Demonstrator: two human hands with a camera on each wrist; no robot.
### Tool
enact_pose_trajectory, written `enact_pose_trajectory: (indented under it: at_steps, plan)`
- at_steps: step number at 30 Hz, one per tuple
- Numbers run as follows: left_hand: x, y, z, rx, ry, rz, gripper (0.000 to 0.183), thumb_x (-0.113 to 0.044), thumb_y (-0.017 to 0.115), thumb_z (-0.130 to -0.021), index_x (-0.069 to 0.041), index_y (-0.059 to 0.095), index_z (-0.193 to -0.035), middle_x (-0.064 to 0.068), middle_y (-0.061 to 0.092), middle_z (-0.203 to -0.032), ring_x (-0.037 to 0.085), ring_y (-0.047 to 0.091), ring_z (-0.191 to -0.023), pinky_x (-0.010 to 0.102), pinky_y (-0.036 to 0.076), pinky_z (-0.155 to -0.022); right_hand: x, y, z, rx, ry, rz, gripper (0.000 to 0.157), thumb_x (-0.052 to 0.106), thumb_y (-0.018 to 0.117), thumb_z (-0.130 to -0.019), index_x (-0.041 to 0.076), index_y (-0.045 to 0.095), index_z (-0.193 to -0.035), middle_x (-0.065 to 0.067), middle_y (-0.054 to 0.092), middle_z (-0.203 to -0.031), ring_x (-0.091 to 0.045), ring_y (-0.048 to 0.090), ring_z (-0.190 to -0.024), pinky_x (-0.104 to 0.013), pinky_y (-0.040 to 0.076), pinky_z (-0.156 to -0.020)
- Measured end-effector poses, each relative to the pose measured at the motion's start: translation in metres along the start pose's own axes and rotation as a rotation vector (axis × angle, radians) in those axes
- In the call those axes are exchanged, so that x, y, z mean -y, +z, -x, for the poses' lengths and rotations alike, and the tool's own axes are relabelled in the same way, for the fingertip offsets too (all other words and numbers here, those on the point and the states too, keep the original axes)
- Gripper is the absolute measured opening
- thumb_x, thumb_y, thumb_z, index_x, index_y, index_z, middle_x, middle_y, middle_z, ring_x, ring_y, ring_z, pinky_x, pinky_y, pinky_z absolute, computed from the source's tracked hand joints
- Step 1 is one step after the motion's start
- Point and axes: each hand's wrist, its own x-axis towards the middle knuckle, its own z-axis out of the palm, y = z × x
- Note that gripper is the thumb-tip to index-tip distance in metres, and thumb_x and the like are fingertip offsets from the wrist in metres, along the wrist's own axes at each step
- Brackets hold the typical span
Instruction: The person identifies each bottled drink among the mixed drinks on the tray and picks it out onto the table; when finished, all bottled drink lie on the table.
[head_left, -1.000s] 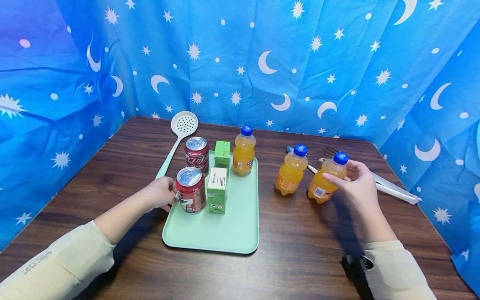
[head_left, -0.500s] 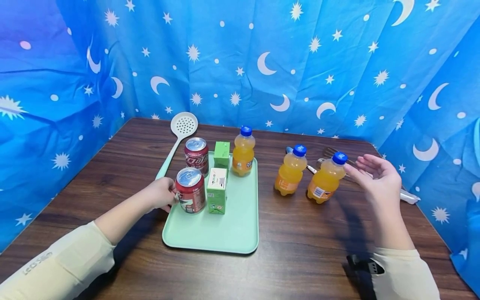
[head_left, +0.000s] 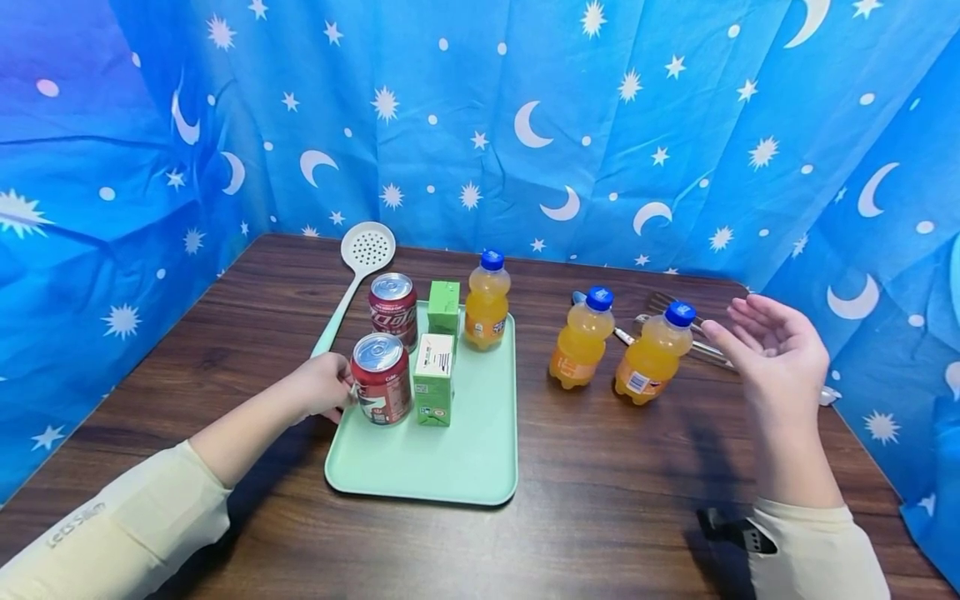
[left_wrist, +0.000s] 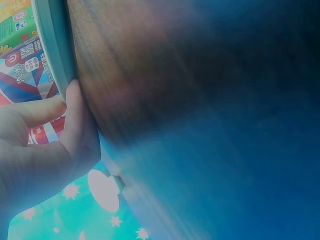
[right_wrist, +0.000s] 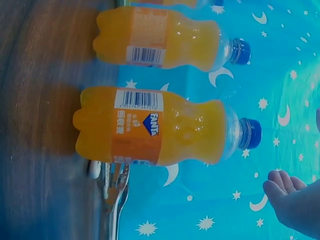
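Observation:
My left hand (head_left: 321, 387) grips the left rim of a pale green tray (head_left: 480, 467); in the left wrist view the thumb and fingers pinch the tray edge (left_wrist: 52, 45). On the tray stand two red soda cans (head_left: 384, 396), two green drink cartons (head_left: 433, 404) and an orange soda bottle (head_left: 486, 321) with a blue cap. Two more such bottles stand upright on the table, a left one (head_left: 579, 350) and a right one (head_left: 651, 362). Right of the latter, my right hand (head_left: 783, 371) hovers with loosely spread fingers, apart from it and holding nothing.
Beyond the tray's left side lies a skimmer (head_left: 367, 250) with a pale green handle. Metal tongs (right_wrist: 112, 200) and other utensils lie behind the right bottles, partly hidden. A blue star-and-moon curtain (head_left: 480, 125) hangs around the brown table (head_left: 600, 500).
My right hand has let go of the rightmost bottle and moved off to the right. The bottle stays upright in place. My left hand keeps its grip on the tray.

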Motion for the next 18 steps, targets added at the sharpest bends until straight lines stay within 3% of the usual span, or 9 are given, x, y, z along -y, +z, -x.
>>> enact_pose_trajectory:
  at_steps: [18]
  plan:
    - [0.001,-0.001,-0.001,-0.001,-0.003,-0.01,0.013,0.008,0.057,-0.081,0.004,0.045,-0.085,0.015,0.048,-0.084,0.023,0.056,-0.073,0.035,0.055,-0.056,0.017,0.023,0.006,0.095,-0.093,-0.005,0.053,-0.005,0.078,-0.07,0.001,0.057,-0.118,-0.018,0.056,-0.118,-0.024,0.055,-0.111,-0.02,0.044,-0.091]
